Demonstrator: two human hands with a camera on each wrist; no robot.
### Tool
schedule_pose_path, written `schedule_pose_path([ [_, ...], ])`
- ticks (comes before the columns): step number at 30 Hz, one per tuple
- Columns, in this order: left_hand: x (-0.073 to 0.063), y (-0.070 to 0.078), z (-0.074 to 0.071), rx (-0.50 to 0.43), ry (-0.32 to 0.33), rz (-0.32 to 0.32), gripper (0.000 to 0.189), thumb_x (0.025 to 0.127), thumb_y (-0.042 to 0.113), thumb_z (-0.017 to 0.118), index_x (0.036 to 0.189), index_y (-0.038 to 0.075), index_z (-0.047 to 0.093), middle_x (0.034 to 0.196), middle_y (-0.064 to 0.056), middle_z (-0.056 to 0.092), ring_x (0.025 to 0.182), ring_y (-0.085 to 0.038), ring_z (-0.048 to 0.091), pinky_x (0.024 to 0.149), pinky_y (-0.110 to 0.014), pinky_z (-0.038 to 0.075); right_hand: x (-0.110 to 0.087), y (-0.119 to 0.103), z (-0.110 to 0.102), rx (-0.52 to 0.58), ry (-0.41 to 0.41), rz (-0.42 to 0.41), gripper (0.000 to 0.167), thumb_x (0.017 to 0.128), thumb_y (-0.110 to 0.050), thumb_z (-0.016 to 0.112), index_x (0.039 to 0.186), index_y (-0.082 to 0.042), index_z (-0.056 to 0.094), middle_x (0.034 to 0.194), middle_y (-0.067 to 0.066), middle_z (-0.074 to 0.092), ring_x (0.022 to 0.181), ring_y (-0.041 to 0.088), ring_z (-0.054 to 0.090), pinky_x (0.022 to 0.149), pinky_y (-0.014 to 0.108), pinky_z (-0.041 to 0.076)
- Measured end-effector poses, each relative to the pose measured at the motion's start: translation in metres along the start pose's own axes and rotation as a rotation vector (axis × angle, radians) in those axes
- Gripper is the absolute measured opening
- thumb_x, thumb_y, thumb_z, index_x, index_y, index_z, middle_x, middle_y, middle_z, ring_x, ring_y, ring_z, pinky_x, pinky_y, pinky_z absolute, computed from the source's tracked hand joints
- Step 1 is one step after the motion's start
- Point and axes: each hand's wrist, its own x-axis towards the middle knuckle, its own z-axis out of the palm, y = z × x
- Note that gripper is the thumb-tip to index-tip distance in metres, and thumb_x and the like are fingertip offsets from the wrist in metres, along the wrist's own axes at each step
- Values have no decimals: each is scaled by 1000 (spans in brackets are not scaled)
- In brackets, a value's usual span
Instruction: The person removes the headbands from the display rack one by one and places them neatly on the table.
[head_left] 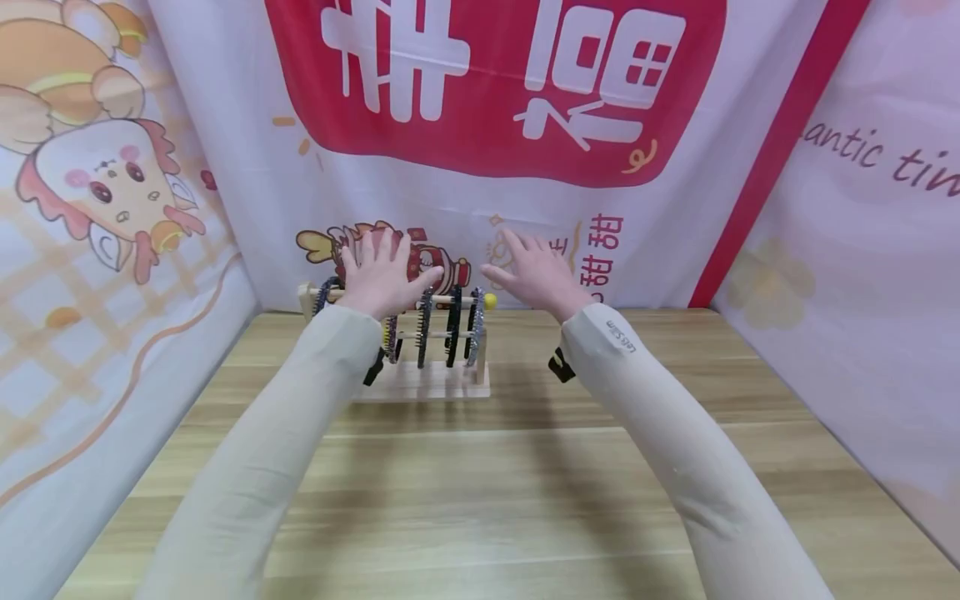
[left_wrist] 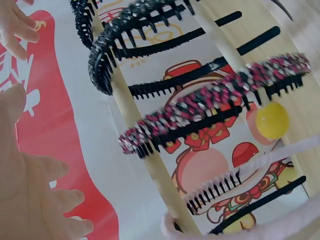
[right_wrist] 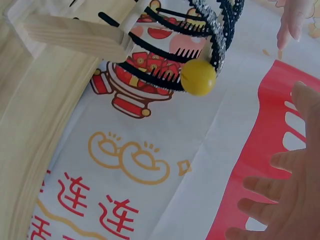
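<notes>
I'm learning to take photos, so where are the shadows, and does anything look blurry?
Head view: soft-edged shadows fall across the wooden table, near the pale sleeves; left wrist view: the pale pink headband looks soft, without crisp detail; right wrist view: the red writing is a little soft but its strokes stay clear.

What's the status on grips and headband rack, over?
Left grip empty, spread near headband rack. Right grip empty, right of rack. Rack upright, headbands hanging along it. Left sleeve partly hides rack in head view.

Printed cloth walls [head_left: 480, 196] around pale wood-grain tabletop [head_left: 465, 500].
</notes>
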Motion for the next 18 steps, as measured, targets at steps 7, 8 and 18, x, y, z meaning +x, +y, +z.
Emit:
schedule_pose_path([
  [7, -6, -14, -5, -17, 26, -3, 90, 87, 70, 26, 148, 8, 1, 152, -17, -9, 133, -39, -17, 101, -61, -16, 0, -12, -2, 75, 6, -44, 79, 89, -57, 44, 148, -15, 14, 150, 9, 20, 135, 30, 20, 107, 51, 21],
  [8, -7, -16, -6, -25, 31, -5, 91, 86, 70, 26, 148, 8, 1, 152, -18, -9, 133, -39, -17, 101, -61, -16, 1, -14, -2, 81, 3, -49, 80, 89, -58, 44, 148, -15, 13, 150, 9, 21, 134, 30, 22, 107, 51, 22],
  [18, -13, -38, 3, -36, 94, 9, 88, 88, 68, 25, 148, 8, 1, 151, -18, -10, 134, -38, -15, 102, -59, -16, -3, -22, 5, 129, -37, -74, 80, 89, -58, 44, 148, -14, 14, 150, 14, 18, 132, 32, 26, 106, 52, 25],
])
